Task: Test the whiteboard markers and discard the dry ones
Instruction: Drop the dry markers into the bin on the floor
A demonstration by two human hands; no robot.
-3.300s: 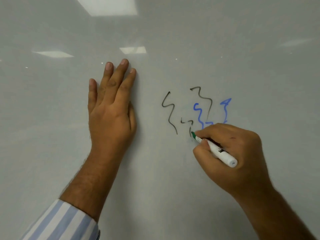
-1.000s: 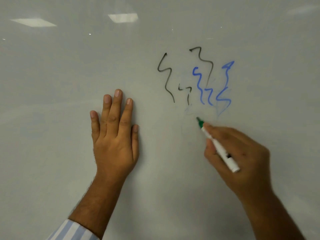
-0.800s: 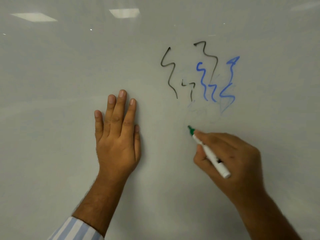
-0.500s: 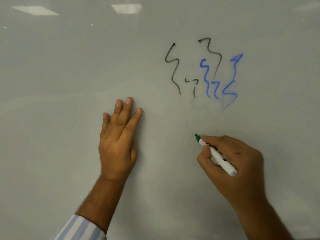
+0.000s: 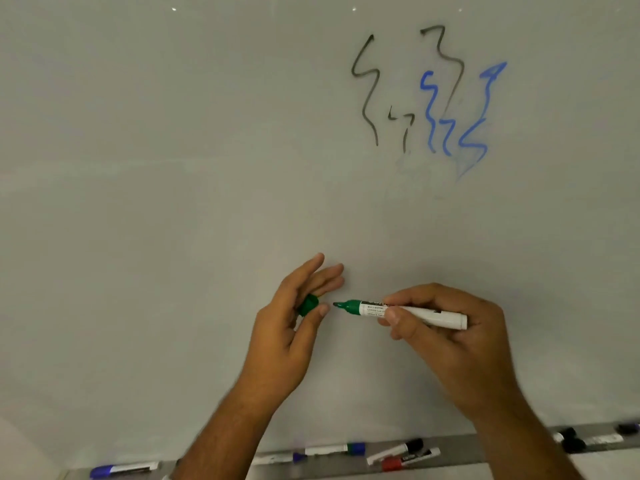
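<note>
My right hand [image 5: 446, 327] grips a white marker with a green tip [image 5: 398, 310], held level and pointing left, off the whiteboard [image 5: 173, 168]. My left hand [image 5: 291, 317] holds the green cap [image 5: 308, 304] between thumb and fingers, its opening toward the tip and a small gap between them. Black and blue squiggles [image 5: 436, 105] sit on the board at upper right, with only a faint smudge below them and no green line.
A grey tray [image 5: 485, 455] runs along the board's bottom edge. On it lie several markers: blue ones [image 5: 124, 469] at left, a blue-capped one [image 5: 332, 449], black [image 5: 398, 451] and red [image 5: 408, 460] in the middle, and black ones [image 5: 568, 441] at right.
Both hands left the board and dropped lower. My left hand, flat on the board before, now holds the green cap. The marker turned level, tip toward the cap. The tray came into view.
</note>
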